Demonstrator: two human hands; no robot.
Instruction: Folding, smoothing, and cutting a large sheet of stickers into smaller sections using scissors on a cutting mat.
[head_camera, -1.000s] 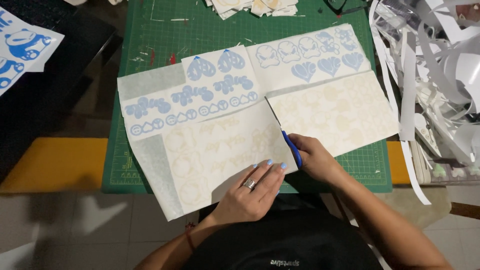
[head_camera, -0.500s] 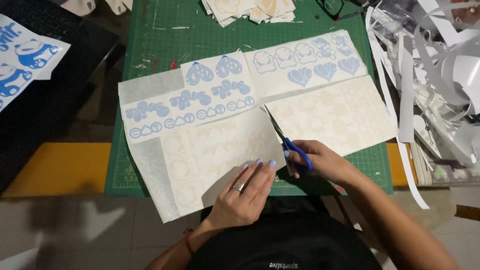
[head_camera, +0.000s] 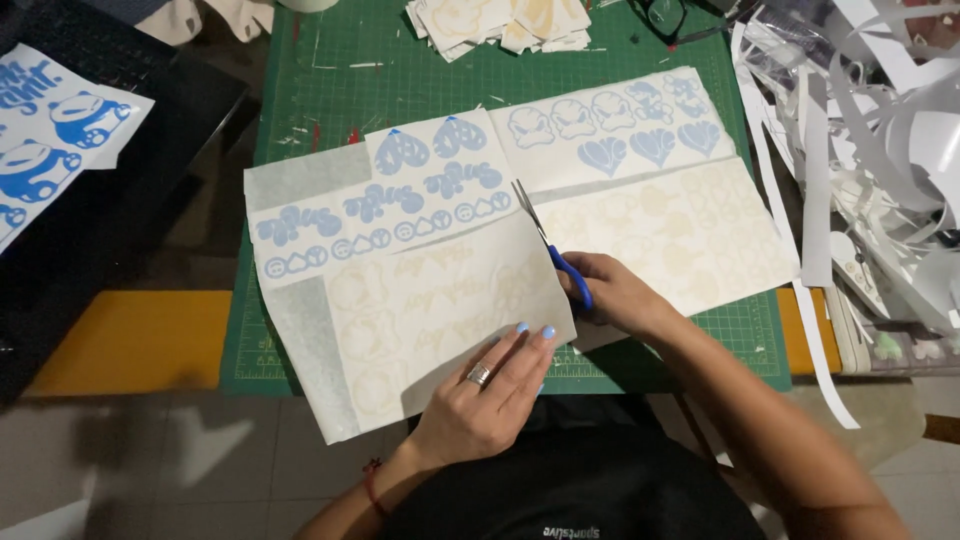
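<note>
Green cutting mat (head_camera: 420, 80) covers the worktop, paper scraps (head_camera: 880, 150) heaped right. Right hand (head_camera: 615, 295) grips blue scissors (head_camera: 550, 250), blades parted in the sticker sheet (head_camera: 440, 290); left hand (head_camera: 490, 395) presses flat. Right fingers hidden.

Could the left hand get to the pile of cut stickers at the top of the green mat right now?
Probably yes. The left hand only lies flat on the near sheet, gripping nothing, and just flat sheets lie between it and the pile, though it's a long stretch.

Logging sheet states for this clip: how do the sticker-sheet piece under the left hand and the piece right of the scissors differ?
The left sheet piece is pinned by the left hand and overhangs the green cutting mat; the right sheet piece lies untouched, fully on it. The blue-handled scissors in the right hand divide them. Both carry blue and cream decals.
</note>
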